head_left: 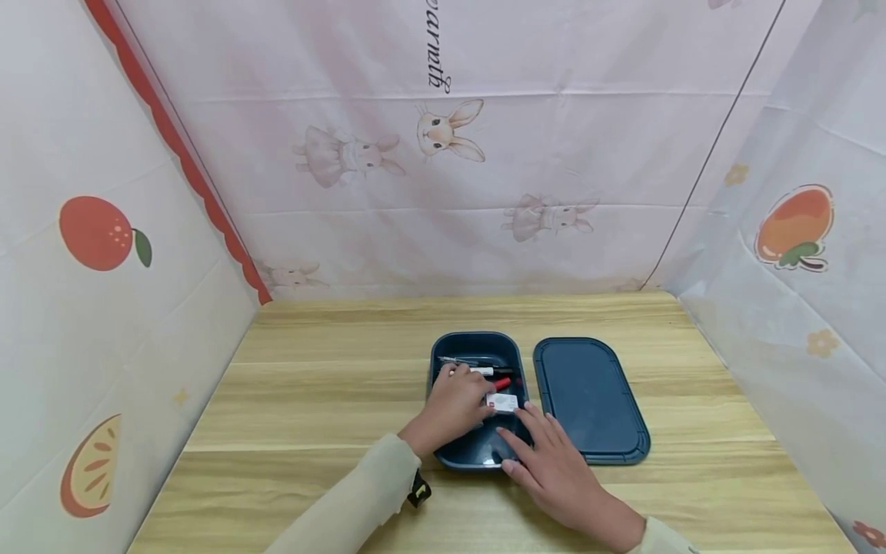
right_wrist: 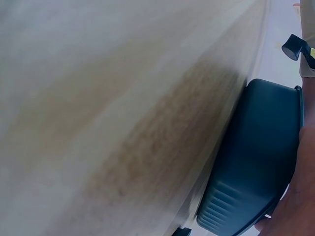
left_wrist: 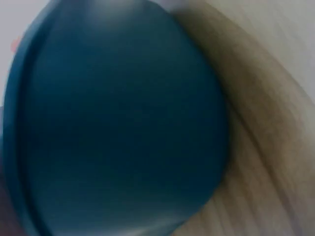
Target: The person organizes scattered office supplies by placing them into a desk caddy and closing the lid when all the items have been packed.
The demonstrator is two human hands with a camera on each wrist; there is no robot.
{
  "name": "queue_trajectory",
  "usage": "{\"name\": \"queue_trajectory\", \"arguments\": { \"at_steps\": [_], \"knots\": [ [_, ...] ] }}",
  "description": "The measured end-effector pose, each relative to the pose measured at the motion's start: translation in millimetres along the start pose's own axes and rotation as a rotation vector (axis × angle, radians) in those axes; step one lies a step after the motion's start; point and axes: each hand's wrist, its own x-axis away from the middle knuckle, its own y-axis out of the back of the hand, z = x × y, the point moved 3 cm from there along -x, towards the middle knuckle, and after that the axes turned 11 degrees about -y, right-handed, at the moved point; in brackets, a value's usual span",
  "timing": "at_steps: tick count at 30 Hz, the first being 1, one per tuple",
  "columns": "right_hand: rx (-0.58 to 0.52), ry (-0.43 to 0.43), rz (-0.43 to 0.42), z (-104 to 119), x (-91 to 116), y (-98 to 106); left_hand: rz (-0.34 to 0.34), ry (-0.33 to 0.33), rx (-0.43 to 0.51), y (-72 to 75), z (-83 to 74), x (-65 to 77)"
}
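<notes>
A dark blue plastic box (head_left: 474,455) stands uncovered on the table. My left hand (head_left: 453,404) reaches into it from the left. Its thumb and index finger pinch the left end of a small white block with a red mark (head_left: 503,403), which looks like an eraser. Beyond the block lie a red-capped marker (head_left: 501,382), a white marker (head_left: 482,371) and a thin clear pen (head_left: 457,360), partly hidden by the left fingers. My right hand (head_left: 554,469) is at the box's near right rim, fingers extended, fingertips close to the block's right end.
The matching blue lid (head_left: 588,396) lies flat to the right of the box. Both stand on a wood-grain table (head_left: 332,369). Printed cloth walls (head_left: 388,246) enclose the back and sides. In the right wrist view, the box's outer side (right_wrist: 256,157) shows close by.
</notes>
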Motion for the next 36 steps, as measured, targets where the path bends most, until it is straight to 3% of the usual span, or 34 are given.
{"name": "queue_trajectory", "arguments": {
  "at_steps": [8, 21, 36],
  "knots": [
    [0.011, 0.012, -0.013, -1, 0, 0, 0.039, -0.007, -0.031, -15.6, -2.3, -3.9],
    [-0.020, -0.004, 0.013, 0, -2, 1, 0.096, -0.009, -0.048, -19.4, -4.0, -3.4],
    [-0.013, 0.005, -0.013, -1, 0, 1, 0.036, -0.015, -0.011, -16.3, -4.1, 3.2]
  ]
}}
